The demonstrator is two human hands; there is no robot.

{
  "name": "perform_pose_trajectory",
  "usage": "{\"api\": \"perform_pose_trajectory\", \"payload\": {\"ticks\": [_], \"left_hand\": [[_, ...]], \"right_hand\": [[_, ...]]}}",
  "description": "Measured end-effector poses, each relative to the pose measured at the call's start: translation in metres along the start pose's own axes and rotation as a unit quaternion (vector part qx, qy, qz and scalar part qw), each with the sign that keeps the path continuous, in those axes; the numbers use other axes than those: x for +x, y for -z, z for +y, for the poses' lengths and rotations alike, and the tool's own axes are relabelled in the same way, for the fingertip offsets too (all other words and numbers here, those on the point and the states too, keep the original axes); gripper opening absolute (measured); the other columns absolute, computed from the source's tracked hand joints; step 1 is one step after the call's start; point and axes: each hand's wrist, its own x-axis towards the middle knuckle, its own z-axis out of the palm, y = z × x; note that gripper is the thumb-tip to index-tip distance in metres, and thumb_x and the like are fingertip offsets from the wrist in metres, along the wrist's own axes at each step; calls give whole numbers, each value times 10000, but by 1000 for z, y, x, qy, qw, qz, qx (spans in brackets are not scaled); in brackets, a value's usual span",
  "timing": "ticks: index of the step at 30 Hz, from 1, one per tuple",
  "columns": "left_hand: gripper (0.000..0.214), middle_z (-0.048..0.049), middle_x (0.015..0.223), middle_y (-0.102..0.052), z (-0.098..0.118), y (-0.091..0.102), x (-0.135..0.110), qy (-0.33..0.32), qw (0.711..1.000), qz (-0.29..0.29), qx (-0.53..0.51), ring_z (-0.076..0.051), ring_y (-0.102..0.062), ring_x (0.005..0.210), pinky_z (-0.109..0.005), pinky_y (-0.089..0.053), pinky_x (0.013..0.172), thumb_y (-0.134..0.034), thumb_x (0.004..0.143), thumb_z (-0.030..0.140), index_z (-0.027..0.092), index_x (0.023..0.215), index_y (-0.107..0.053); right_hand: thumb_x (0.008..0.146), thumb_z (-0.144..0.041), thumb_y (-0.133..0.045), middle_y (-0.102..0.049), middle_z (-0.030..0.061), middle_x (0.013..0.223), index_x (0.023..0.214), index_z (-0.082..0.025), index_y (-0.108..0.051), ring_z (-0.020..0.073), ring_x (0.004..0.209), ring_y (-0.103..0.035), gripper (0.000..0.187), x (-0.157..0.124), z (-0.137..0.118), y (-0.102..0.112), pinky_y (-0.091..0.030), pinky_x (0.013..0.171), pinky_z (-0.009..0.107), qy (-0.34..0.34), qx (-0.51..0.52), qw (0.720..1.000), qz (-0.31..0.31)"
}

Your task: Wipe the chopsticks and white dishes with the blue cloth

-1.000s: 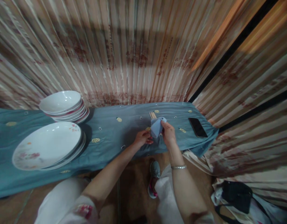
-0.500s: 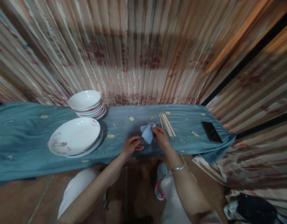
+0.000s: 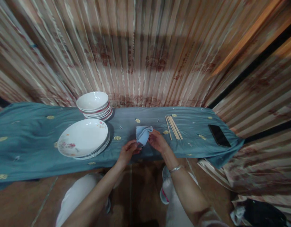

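Observation:
A small light-blue cloth (image 3: 143,135) is held up just above the front part of the covered table. My right hand (image 3: 157,141) pinches its right side between thumb and fingers. At the cloth's lower left edge, my left hand (image 3: 129,152) has its fingers curled and its fingertips closed against the fabric; part of that grip is hidden. Several wooden chopsticks (image 3: 175,127) lie to the right of my right hand. Left of my left hand sits a stack of white plates (image 3: 84,137) with a floral pattern, and behind it a stack of white bowls (image 3: 93,102).
A teal patterned tablecloth (image 3: 126,115) covers the long narrow table. Near its right end lies a black phone (image 3: 218,135). A striped curtain (image 3: 145,56) hangs right behind the table. On the floor at the lower right is a dark bag-like item (image 3: 263,212).
My left hand has come up to the cloth's left edge, where before it was apart from it. The cloth has turned and shifted slightly left with my right hand. The view has shifted a little.

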Motion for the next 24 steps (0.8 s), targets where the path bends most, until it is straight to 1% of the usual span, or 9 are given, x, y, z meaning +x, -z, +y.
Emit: {"api": "perform_pose_trajectory", "payload": {"ticks": [3,6,8,10,14,17,20,22,24], "left_hand": [[397,-34,823,-701,4,5,2,-27,998,40,-26,-196,-685,791,-324,-555,721,-816,557,338,162,882,-671],[369,-57,893,-699,9,9,5,-41,996,65,-47,-196,-658,861,-337,-543,782,-800,570,355,157,861,-689],[365,-53,905,-697,13,10,6,-40,995,73,-55,-179,-644,858,-311,-530,780,-793,570,377,157,843,-691],[370,-29,844,-695,15,11,6,-32,996,71,-43,-150,-632,782,-268,-512,723,-804,546,375,164,828,-692],[309,25,659,-643,18,16,5,-49,998,47,18,-107,-564,611,-225,-454,604,-825,507,342,172,718,-676],[283,46,591,-586,19,23,4,-78,995,54,36,-93,-513,559,-215,-414,553,-813,523,358,173,659,-645],[282,46,576,-559,22,30,2,-103,991,64,51,-91,-482,541,-214,-394,532,-795,549,380,176,636,-622],[280,43,581,-561,24,34,-1,-119,989,69,60,-92,-480,550,-215,-405,548,-787,563,389,178,627,-614],[275,37,607,-581,27,38,-4,-126,987,70,64,-99,-500,576,-224,-432,590,-776,578,396,182,664,-627]], "right_hand": [[702,-154,-681,-595,-70,555,649,-192,-570,73,517,-563,129,4,6,-6,-483,562,178,-20,25,999,-19],[730,-140,-615,-611,-54,564,647,-194,-552,85,516,-563,118,10,12,-10,-494,567,186,-57,48,997,-12],[740,-155,-586,-616,-42,559,638,-199,-544,94,506,-559,119,13,15,-11,-487,542,188,-82,54,995,-5],[745,-195,-581,-600,-38,529,613,-205,-529,103,485,-547,142,16,20,-12,-476,516,194,-104,48,993,0],[757,-360,-596,-561,-36,475,592,-220,-517,134,487,-551,230,20,29,-14,-489,538,240,-116,-6,993,24],[757,-576,-541,-651,17,599,694,-218,-588,207,659,-643,367,19,33,-22,-521,638,323,-121,-39,991,30],[715,-737,-482,-708,72,759,811,-198,-636,257,830,-668,569,16,36,-32,-522,712,372,-132,-50,990,4],[683,-689,-582,-716,72,781,835,-187,-648,245,817,-669,529,14,39,-35,-519,708,355,-135,-64,989,-5],[631,-519,-725,-718,50,753,834,-178,-660,212,730,-663,402,12,44,-35,-513,671,318,-131,-83,988,9]]}}
